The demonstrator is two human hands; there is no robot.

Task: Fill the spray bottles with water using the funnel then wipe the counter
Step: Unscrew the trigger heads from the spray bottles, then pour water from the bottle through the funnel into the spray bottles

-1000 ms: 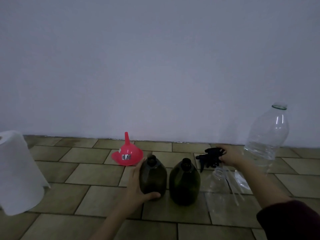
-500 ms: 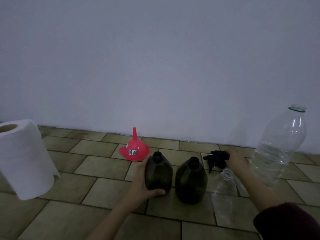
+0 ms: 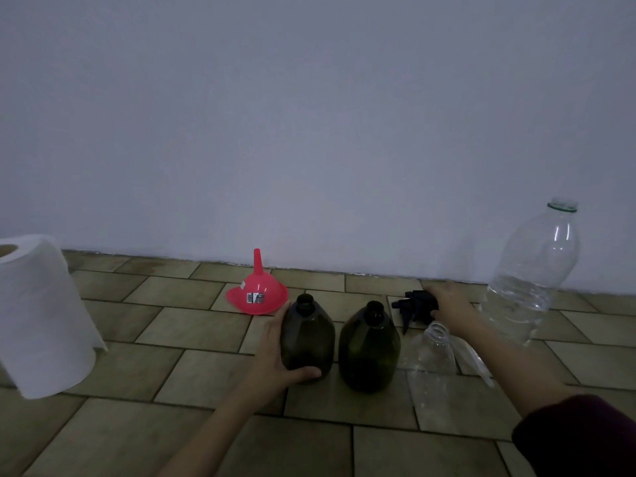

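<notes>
Two dark green spray bottles without heads stand side by side on the tiled counter (image 3: 192, 366). My left hand (image 3: 275, 359) grips the left dark bottle (image 3: 309, 339) from its left side. The right dark bottle (image 3: 370, 349) stands free. A small clear bottle (image 3: 435, 352) with an open neck stands just right of it. My right hand (image 3: 449, 308) rests on a black spray head (image 3: 414, 306) lying behind the clear bottle. A pink funnel (image 3: 257, 294) sits upside down behind the left bottle. A big clear water bottle (image 3: 533, 277), partly filled and uncapped, stands at the right.
A white paper towel roll (image 3: 41, 315) stands at the left edge. A plain white wall (image 3: 309, 132) closes the back of the counter. Clear dip tubes (image 3: 471, 359) lie under my right forearm.
The view has shifted slightly, so everything sits a little lower and further right. Both hands keep their places on the left bottle and the spray head.
</notes>
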